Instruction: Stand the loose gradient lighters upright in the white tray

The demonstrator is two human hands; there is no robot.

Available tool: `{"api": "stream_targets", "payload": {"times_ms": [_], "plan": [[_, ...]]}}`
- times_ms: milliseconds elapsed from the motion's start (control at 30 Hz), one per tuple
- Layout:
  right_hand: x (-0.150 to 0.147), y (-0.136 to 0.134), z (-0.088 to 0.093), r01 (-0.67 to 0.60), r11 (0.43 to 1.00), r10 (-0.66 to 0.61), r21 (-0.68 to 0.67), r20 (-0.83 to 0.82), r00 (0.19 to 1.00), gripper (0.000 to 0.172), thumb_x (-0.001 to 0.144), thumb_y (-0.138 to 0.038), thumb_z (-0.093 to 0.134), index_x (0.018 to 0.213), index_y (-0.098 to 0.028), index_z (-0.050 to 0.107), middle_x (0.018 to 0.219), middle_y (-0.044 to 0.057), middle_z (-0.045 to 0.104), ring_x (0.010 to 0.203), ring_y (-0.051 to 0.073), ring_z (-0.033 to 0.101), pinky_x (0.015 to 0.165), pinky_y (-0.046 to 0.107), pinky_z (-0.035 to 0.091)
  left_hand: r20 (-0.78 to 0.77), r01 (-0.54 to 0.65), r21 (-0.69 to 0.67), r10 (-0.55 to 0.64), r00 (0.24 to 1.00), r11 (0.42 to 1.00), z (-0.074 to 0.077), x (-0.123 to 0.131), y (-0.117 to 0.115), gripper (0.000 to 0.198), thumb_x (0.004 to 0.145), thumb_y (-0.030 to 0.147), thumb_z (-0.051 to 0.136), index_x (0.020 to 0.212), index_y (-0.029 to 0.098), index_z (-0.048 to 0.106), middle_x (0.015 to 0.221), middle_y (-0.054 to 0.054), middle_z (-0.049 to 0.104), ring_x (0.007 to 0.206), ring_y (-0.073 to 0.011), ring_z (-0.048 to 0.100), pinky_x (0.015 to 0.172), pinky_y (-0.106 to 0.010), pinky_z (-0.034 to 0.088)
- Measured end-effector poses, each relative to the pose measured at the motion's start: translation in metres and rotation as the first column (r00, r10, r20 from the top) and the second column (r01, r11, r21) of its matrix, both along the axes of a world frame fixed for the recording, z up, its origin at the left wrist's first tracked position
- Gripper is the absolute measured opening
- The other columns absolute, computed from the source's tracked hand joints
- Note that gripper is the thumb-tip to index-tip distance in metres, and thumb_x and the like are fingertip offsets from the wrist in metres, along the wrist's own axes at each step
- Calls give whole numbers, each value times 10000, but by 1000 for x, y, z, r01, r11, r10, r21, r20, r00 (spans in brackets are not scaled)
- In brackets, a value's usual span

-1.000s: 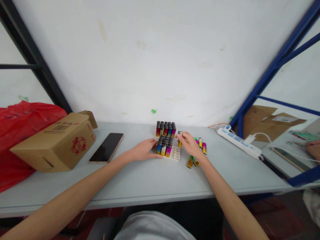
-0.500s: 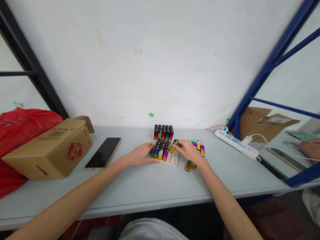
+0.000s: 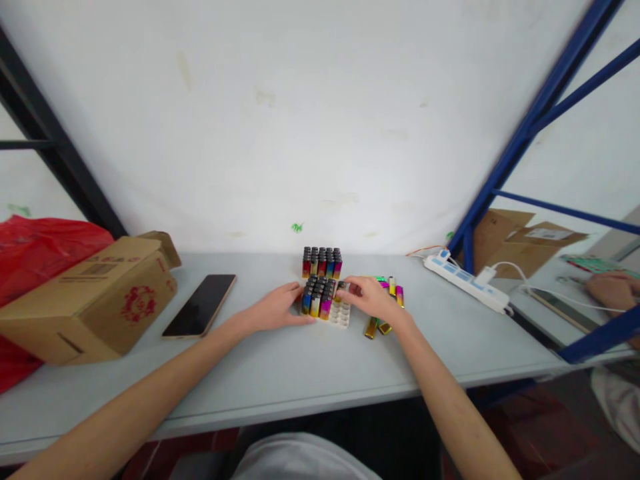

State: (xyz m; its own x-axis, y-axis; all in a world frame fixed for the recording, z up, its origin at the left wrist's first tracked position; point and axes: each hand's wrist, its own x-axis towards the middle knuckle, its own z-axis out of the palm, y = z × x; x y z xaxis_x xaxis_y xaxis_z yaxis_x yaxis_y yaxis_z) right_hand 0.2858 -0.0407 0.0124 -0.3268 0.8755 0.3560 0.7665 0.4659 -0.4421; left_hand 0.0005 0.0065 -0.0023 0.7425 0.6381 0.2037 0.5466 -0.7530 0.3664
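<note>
A white slotted tray (image 3: 341, 317) lies on the grey table (image 3: 300, 367), partly filled with upright colourful lighters (image 3: 316, 297). My left hand (image 3: 276, 309) rests against the tray's left side, fingers curled on it. My right hand (image 3: 371, 298) pinches one lighter (image 3: 341, 289) over the tray's right part. A full block of lighters (image 3: 322, 261) stands just behind. Several loose lighters (image 3: 384, 307) lie to the right of my right hand.
A black phone (image 3: 200, 306) and a cardboard box (image 3: 95, 293) lie at the left, with a red bag (image 3: 30, 260) behind. A white power strip (image 3: 465, 281) with cables sits at the right by a blue rack post (image 3: 520, 140). Another person's hand (image 3: 613, 291) shows far right.
My right hand carried a lighter leftward from the loose pile to over the tray. My left hand stayed at the tray's left side.
</note>
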Motion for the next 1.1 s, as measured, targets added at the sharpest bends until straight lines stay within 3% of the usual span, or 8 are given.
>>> {"api": "stream_targets", "payload": {"times_ms": [100,133,233,333,533,867,1000,1100], "plan": [[23,0,3,226,973,-225,40,-32,974,421,1061,-503,439,1006,-192,717,803,56,703,753,198,625,742,297,433,21,-24,31,23,1000,999,0,4,-2,718,810,726,689,1262,169,649,1202,-125,698,1086,-336,674,1007,-417,520],[33,1,2,374,924,-374,72,-13,927,421,1068,-476,419,1002,-186,717,866,90,711,834,224,639,791,317,443,24,-33,37,32,999,999,-1,5,-3,759,798,755,684,1277,167,641,1215,-134,697,1097,-347,672,1013,-431,520],[59,6,-7,739,664,-747,111,77,660,325,1023,-396,507,1127,-163,709,1156,196,672,1116,327,600,909,406,452,11,-41,42,40,999,998,-2,6,-3,845,785,814,655,1308,151,620,1261,-166,683,1146,-371,658,1041,-465,508],[77,11,-19,824,567,-808,1,195,555,406,988,-420,557,1280,-160,667,1283,232,622,1211,384,571,947,483,466,19,-21,41,20,1000,999,-3,6,-2,821,808,804,642,1309,155,616,1283,-165,675,1161,-359,651,1057,-458,498],[93,26,-31,776,611,-761,-159,154,630,434,972,-369,571,1345,-162,650,1227,190,717,1219,352,625,1002,484,472,29,-7,57,5,1000,998,-4,5,-2,770,823,778,654,1287,164,628,1284,-145,678,1153,-340,654,1066,-419,486],[97,30,-33,689,713,-699,-129,-48,714,201,888,-315,642,922,-187,794,969,119,796,969,280,729,897,379,521,6,-12,51,12,1000,999,-1,6,-4,752,833,762,658,1276,154,630,1285,-152,677,1170,-341,645,1073,-420,480],[96,29,-25,696,716,-693,-58,-182,698,310,925,-378,552,996,-148,748,1031,159,780,1020,288,725,930,396,522,6,-12,49,12,1000,999,-2,5,-3,732,831,762,658,1245,159,646,1275,-152,680,1167,-344,646,1072,-427,482],[91,27,-21,665,741,-644,-93,-377,665,493,970,-512,433,1155,-121,668,983,159,770,903,283,756,775,376,566,22,-19,44,18,1000,999,-2,5,-4,717,819,769,662,1221,175,657,1249,-143,689,1148,-340,653,1056,-432,493]]}}
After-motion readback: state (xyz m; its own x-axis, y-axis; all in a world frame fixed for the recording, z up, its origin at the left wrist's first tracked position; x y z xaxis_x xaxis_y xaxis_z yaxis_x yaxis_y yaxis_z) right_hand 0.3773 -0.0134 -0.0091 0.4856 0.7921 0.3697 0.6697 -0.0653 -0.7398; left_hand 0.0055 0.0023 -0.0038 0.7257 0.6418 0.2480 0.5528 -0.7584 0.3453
